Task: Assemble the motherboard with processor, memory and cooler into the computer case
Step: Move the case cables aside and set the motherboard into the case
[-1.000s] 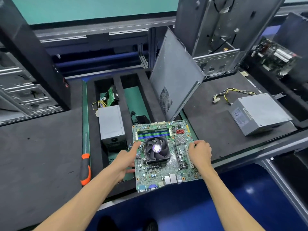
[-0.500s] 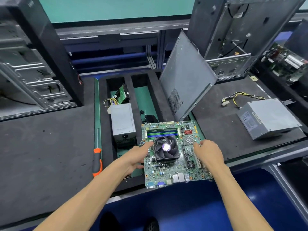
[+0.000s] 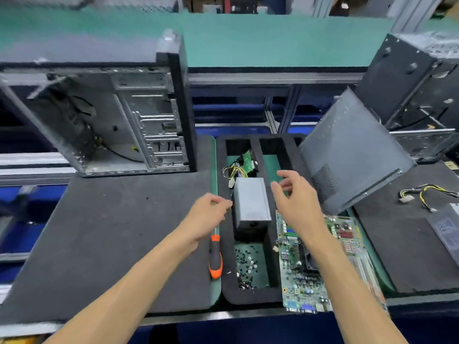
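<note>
The green motherboard (image 3: 303,289) lies flat at the front of the bench, its black cooler fan (image 3: 309,263) mostly hidden under my right forearm. An open computer case (image 3: 111,125) stands upright at the back left, its bare interior facing me. My right hand (image 3: 295,197) hovers above the board's far edge, fingers spread, holding nothing. My left hand (image 3: 206,214) hangs loosely curled over the foam tray's left wall, empty, just above the shaft of the orange-handled screwdriver (image 3: 215,259).
A grey power supply (image 3: 250,202) sits in the black foam tray (image 3: 250,296), with loose screws (image 3: 244,266) in the compartment below. A grey side panel (image 3: 347,150) leans at the right. Another case (image 3: 417,80) and yellow cables (image 3: 422,192) lie far right.
Both hands have let go of the motherboard and lifted up and to the left. The view has swung left, bringing the open case into sight.
</note>
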`<state>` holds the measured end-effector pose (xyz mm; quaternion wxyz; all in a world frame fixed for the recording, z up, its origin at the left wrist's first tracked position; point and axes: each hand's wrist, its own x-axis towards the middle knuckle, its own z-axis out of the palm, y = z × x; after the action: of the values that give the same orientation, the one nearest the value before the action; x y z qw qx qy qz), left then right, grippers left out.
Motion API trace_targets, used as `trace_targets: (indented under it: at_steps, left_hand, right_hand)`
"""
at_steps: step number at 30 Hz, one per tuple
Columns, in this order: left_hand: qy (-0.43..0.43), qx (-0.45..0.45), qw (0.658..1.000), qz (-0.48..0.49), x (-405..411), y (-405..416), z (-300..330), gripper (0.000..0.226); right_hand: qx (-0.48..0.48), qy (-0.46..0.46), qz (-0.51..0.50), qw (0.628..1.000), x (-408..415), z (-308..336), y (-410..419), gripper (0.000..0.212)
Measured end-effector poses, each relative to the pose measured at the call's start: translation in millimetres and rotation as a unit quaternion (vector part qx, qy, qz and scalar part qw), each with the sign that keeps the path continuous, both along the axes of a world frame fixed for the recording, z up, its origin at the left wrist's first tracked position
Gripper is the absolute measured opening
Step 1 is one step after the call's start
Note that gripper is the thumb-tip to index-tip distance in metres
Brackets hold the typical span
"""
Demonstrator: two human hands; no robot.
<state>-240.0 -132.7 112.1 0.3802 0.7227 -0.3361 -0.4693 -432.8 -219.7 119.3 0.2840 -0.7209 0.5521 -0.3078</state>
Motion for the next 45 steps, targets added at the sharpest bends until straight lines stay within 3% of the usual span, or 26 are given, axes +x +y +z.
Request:
trace_targets:
  at_steps: [4,10,16,18,21,24,27,32,37,42,45]
  left_hand:
    - [-0.017,-0.055,0.994,0.094,94.1,18.1,9.8,0.012]
    - [-0.048,-0.098,0.972,0.206,243.1,31.3,7.8,0.013]
    - [-0.087,-0.113,0.937,0.318,364.9,27.5,-1.9,0.029]
    - [-0.141,-0.124,0.919,0.347,389.9,23.5,-6.6,0.039]
    - [-0.188,-0.158,0.91,0.335,412.9,12.4,-10.6,0.056]
    - [-0.174,-0.181,0.927,0.28,422.2,-7.9,-12.0,0.043]
    - [-0.211,-0.177,0.919,0.282,423.9,-22.2,-14.8,0.025]
    - [-0.249,-0.172,0.908,0.289,429.3,-26.1,-20.3,0.016]
    - [-0.268,-0.18,0.911,0.254,434.8,-21.1,-12.9,0.011]
    - [-0.343,-0.207,0.888,0.225,433.3,-6.8,12.1,0.025]
    - [-0.374,-0.2,0.882,0.203,431.2,2.7,30.9,0.023]
  right_hand:
    - [0.008,-0.067,0.027,0.997,101.2,-0.5,7.9,0.038]
    - [0.069,-0.128,-0.009,0.989,234.3,-17.4,-1.0,0.059]
    - [0.063,-0.15,-0.093,0.982,300.7,-34.6,-29.6,0.078]
    - [0.031,-0.146,-0.116,0.982,309.1,-37.9,-37.9,0.076]
    - [0.01,-0.14,-0.126,0.982,314.7,-40.8,-51.6,0.065]
    - [0.013,-0.149,-0.108,0.983,316.7,-42.8,-67.5,0.049]
    - [0.046,-0.17,-0.096,0.98,317.9,-44.2,-77.7,0.069]
    - [0.071,-0.137,-0.103,0.983,319.4,-51.2,-84.0,0.098]
    - [0.039,-0.116,-0.116,0.986,315.8,-45.6,-85.4,0.081]
    - [-0.036,-0.13,-0.08,0.988,301.1,-26.9,-76.6,0.041]
    - [-0.044,-0.121,-0.058,0.99,288.4,-8.8,-69.6,0.033]
